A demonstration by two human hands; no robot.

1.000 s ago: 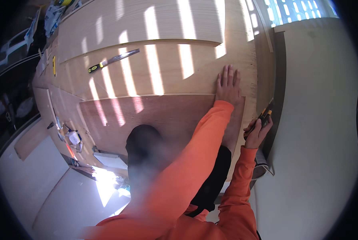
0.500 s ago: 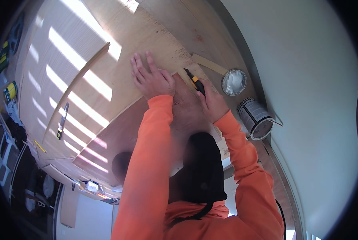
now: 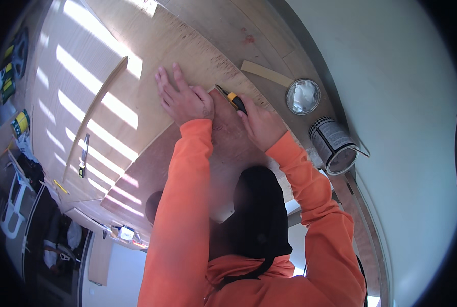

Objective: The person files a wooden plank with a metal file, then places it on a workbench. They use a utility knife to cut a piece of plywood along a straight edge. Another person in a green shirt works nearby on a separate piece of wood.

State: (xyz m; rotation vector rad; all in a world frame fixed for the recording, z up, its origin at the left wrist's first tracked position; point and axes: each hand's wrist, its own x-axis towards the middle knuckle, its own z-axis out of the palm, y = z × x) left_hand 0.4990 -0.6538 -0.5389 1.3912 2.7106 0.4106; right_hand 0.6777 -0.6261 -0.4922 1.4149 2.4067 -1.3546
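Observation:
My left hand (image 3: pixel 184 102) lies flat with its fingers apart, its palm side pressed on the pale plywood sheet (image 3: pixel 162 46) beside the corner of a reddish-brown sheet (image 3: pixel 157 146). In my right hand (image 3: pixel 264 125) is a utility knife (image 3: pixel 233 99) with a black and yellow handle. Its tip points up and left, close to the far corner of the reddish-brown sheet, just right of my left thumb. Whether the blade touches the wood I cannot tell.
At the right stand a metal can (image 3: pixel 335 146) with a wire handle and a round lid (image 3: pixel 303 97) with silvery-white stuff, by a wooden strip (image 3: pixel 267 73). To the left lie a long thin wood strip (image 3: pixel 93 110), a slim green-and-black-handled tool (image 3: pixel 84 156) and a yellow pencil (image 3: pixel 61 187).
The utility knife in my right hand has moved left, its tip now close to the reddish-brown sheet's corner. My left hand stays flat; the whole view has shifted slightly.

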